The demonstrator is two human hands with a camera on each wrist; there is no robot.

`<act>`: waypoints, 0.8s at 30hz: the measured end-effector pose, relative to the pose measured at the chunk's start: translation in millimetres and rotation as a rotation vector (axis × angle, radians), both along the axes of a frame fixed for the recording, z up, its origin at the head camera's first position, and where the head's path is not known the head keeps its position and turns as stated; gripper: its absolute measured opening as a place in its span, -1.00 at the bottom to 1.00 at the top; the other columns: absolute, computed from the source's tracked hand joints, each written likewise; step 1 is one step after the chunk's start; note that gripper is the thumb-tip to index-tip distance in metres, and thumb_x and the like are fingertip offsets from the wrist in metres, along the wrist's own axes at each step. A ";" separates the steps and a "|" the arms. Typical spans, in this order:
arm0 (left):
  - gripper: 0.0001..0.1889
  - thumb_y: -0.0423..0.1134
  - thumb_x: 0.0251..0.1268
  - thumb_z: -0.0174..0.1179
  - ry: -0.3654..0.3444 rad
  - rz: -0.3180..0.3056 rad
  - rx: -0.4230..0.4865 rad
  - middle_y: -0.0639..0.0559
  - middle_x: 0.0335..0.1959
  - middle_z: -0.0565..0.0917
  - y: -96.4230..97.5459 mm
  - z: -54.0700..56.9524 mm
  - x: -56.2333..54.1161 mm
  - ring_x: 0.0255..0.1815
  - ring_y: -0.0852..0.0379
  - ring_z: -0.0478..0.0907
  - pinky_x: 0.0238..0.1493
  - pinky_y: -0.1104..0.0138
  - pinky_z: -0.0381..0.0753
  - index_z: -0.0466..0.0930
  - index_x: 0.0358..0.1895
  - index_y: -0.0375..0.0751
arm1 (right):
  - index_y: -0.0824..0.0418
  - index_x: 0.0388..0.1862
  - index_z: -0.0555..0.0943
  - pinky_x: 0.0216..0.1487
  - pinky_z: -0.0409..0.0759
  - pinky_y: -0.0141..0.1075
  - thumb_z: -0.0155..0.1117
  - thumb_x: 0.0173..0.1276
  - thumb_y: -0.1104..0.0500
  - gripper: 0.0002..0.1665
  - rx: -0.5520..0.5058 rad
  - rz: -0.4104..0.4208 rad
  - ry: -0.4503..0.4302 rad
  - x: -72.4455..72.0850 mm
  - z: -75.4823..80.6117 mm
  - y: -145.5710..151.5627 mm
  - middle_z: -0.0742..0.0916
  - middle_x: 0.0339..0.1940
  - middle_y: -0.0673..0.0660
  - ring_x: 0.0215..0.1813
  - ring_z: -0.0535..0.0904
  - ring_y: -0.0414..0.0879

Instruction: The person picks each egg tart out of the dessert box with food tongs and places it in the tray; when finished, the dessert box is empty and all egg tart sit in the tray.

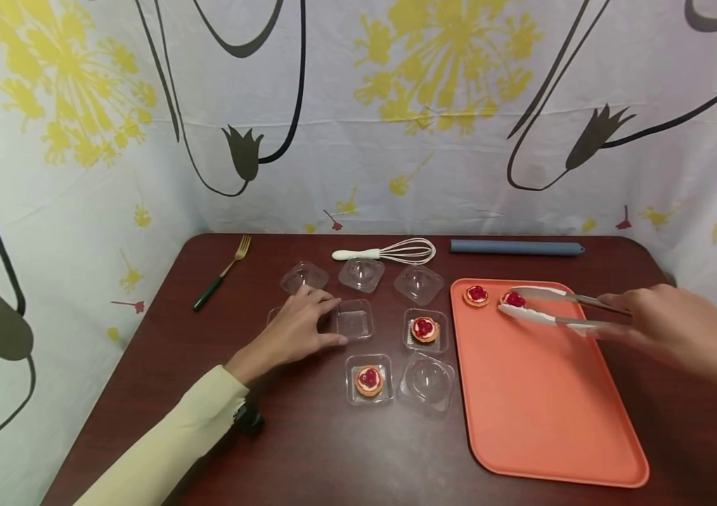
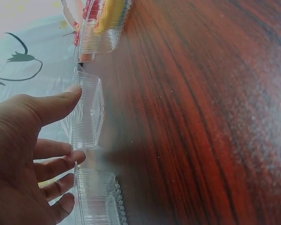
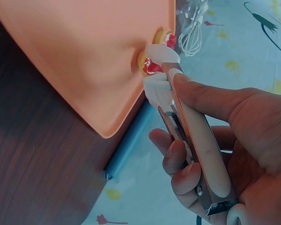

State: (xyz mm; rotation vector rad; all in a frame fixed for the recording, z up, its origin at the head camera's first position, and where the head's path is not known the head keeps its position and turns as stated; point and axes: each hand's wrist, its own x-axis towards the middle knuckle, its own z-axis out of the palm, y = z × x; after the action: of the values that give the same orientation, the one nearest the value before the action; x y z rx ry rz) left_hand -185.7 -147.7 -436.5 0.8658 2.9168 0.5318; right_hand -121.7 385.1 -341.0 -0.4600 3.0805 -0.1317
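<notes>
My left hand [image 1: 298, 323] spans a small clear plastic container [image 1: 356, 322], thumb at its near edge and forefinger at its far edge. In the left wrist view the thumb and fingertips lie right at its rim. My right hand [image 1: 656, 320] grips metal tongs [image 1: 592, 302] with white tips, thumb along one arm in the right wrist view. The tong tips stand on either side of a small red-topped tart [image 1: 513, 300] on the orange tray [image 1: 542, 400]. Another tart [image 1: 476, 296] sits beside it in the tray's far left corner.
Two clear containers hold tarts [image 1: 424, 329] [image 1: 368, 380]. Several domed clear lids [image 1: 418, 284] lie around them; one container is partly behind my left hand. A whisk [image 1: 390, 252], a blue rod [image 1: 517, 247] and a green-handled fork [image 1: 222, 274] lie toward the back.
</notes>
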 end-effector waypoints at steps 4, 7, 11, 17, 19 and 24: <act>-0.15 0.15 0.27 0.61 0.000 0.000 -0.005 -0.18 0.36 0.67 -0.4 0.3 0.1 0.42 -0.16 0.46 0.44 -0.10 0.51 0.62 0.47 -0.35 | 0.19 0.22 0.84 -0.11 0.70 0.28 0.58 0.39 -0.29 -0.33 0.007 0.003 -0.006 -1.0 -1.3 0.8 0.89 -0.02 0.12 -0.12 0.79 0.08; -0.15 0.15 0.26 0.61 0.000 0.000 -0.003 -0.18 0.36 0.67 -0.5 -0.3 0.0 0.42 -0.16 0.46 0.45 -0.11 0.51 0.63 0.47 -0.35 | 0.18 0.17 0.86 -0.15 0.70 0.26 0.57 0.41 -0.28 -0.37 0.010 0.014 0.000 -2.6 -3.0 1.4 0.89 -0.07 0.11 -0.18 0.78 0.05; -0.15 0.15 0.26 0.61 0.001 0.001 0.002 -0.17 0.36 0.67 -0.6 -0.7 0.0 0.41 -0.16 0.46 0.45 -0.11 0.51 0.63 0.46 -0.36 | 0.14 0.12 0.87 -0.22 0.69 0.22 0.57 0.41 -0.28 -0.42 0.014 0.021 0.012 -4.2 -4.1 0.8 0.88 -0.16 0.04 -0.27 0.73 -0.03; -0.15 0.14 0.26 0.62 -0.002 0.004 0.009 -0.17 0.36 0.67 -0.8 -0.4 -0.1 0.41 -0.15 0.46 0.45 -0.11 0.50 0.63 0.46 -0.35 | 0.16 0.13 0.86 -0.25 0.68 0.20 0.56 0.42 -0.28 -0.40 0.019 0.023 0.009 -6.5 -4.3 -2.2 0.87 -0.20 0.05 -0.30 0.70 -0.07; -0.15 0.14 0.26 0.62 -0.002 0.004 0.009 -0.17 0.36 0.67 -0.8 -0.4 -0.3 0.41 -0.15 0.46 0.46 -0.11 0.50 0.63 0.46 -0.35 | 0.19 0.13 0.86 -0.25 0.68 0.20 0.56 0.41 -0.28 -0.38 0.021 0.020 0.002 -7.8 -4.8 -2.7 0.87 -0.21 0.06 -0.29 0.71 -0.05; -0.15 0.14 0.25 0.62 -0.001 0.001 0.009 -0.17 0.37 0.67 -0.6 -0.6 -0.6 0.41 -0.15 0.47 0.45 -0.11 0.51 0.63 0.46 -0.35 | 0.23 0.10 0.85 -0.32 0.67 0.17 0.59 0.40 -0.26 -0.38 0.027 0.012 -0.007 -10.4 -6.7 -2.8 0.86 -0.24 0.06 -0.31 0.70 -0.03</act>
State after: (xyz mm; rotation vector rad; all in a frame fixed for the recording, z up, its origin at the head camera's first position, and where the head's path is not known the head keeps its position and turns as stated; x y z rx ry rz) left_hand -186.3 -148.3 -437.1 0.8643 2.9170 0.5451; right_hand -132.2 382.3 -347.7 -0.4766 3.0683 -0.0907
